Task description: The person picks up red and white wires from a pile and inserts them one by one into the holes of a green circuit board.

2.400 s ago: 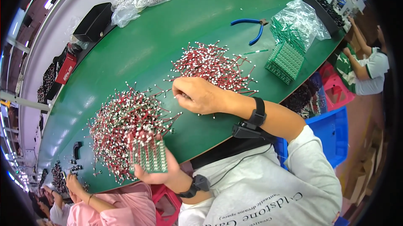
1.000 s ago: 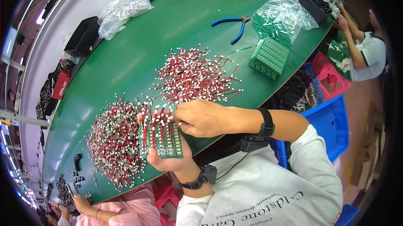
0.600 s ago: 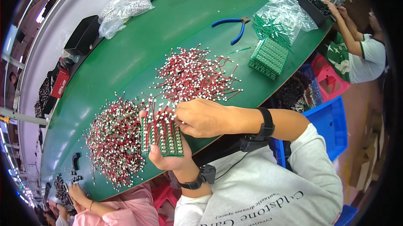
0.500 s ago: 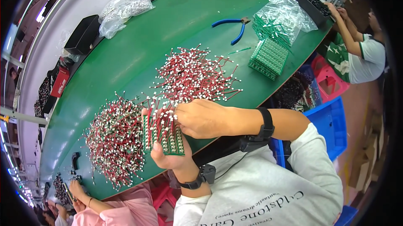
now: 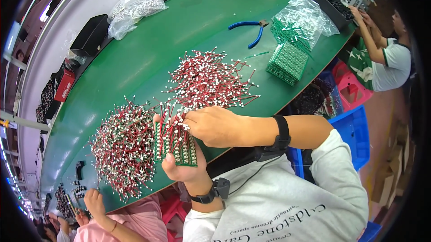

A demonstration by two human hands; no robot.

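Observation:
My left hand (image 5: pixel 186 169) is closed around the edges of a green circuit board panel (image 5: pixel 185 156), its thumb on the near edge. Rows of small parts cover the panel, and red wires (image 5: pixel 172 129) with white connectors stand up from its far part. Over the panel's right side, my right hand (image 5: pixel 215 126) pinches a red wire with a white connector at its fingertips; the fingers partly hide it. Just beyond lies a loose heap of red wires with white connectors (image 5: pixel 206 80). A bigger heap of wired small boards (image 5: pixel 123 152) sits left of the panel.
On the green table (image 5: pixel 152 69) lie blue-handled cutters (image 5: pixel 256 35), a stack of green panels (image 5: pixel 287 63), green strips (image 5: pixel 289 33) and a clear plastic bag (image 5: pixel 310 15). A black bin (image 5: pixel 90 35) stands far left. Co-workers' hands (image 5: pixel 94 202) work at the lower left and upper right.
My right hand has shifted slightly left over the panel, still pinching. The co-worker's hand at lower left has moved a little to the right and up.

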